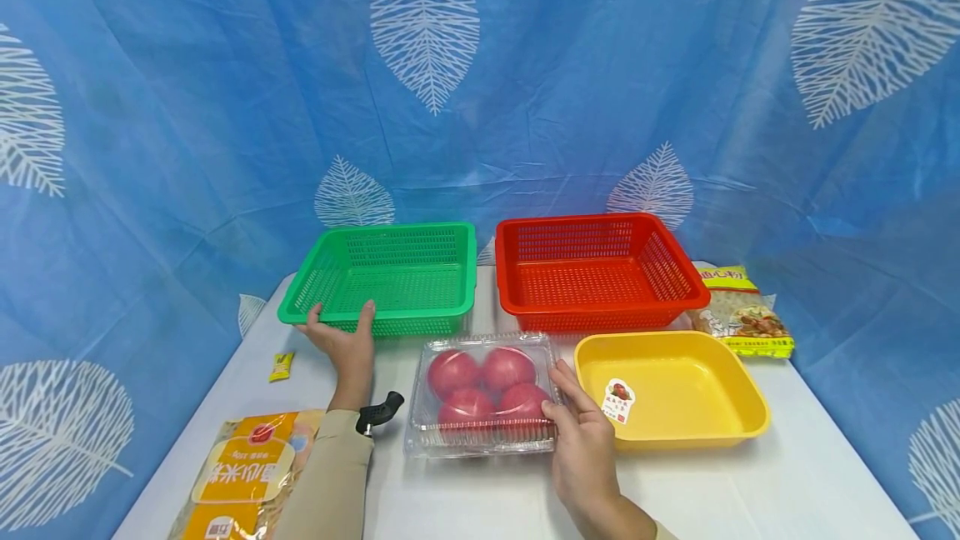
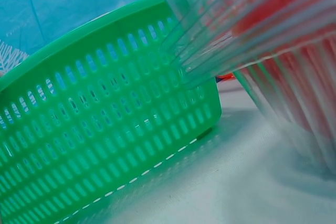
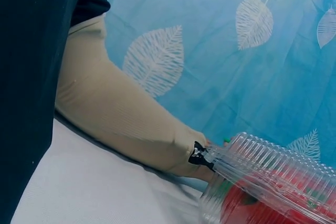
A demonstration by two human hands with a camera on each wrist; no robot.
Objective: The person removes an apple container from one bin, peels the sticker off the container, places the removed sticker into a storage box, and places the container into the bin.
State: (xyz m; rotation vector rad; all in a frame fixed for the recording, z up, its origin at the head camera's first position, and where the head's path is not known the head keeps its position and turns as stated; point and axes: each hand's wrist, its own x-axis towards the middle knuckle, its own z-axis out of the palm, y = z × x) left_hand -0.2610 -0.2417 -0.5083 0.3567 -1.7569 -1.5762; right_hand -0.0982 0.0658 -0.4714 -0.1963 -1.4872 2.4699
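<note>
In the head view a clear lidded box [image 1: 483, 394] with several round red fruits lies mid-table, and my right hand [image 1: 588, 452] grips its right side, thumb near the front corner. My left hand [image 1: 348, 352] is at the front rim of a green basket [image 1: 405, 317], thumb and fingers spread apart and touching the rim. The left wrist view shows the basket's slotted wall [image 2: 105, 108] beside the clear box [image 2: 294, 72]. Part of the box [image 3: 268, 198] also shows in the right wrist view, in front of the left forearm.
A red basket [image 1: 600, 319] stands behind a yellow tray [image 1: 675, 432] on the right. A yellow-labelled food bag [image 1: 742, 315] lies at the far right. An orange-labelled bag [image 1: 243, 469] and a small yellow packet [image 1: 281, 367] lie on the left.
</note>
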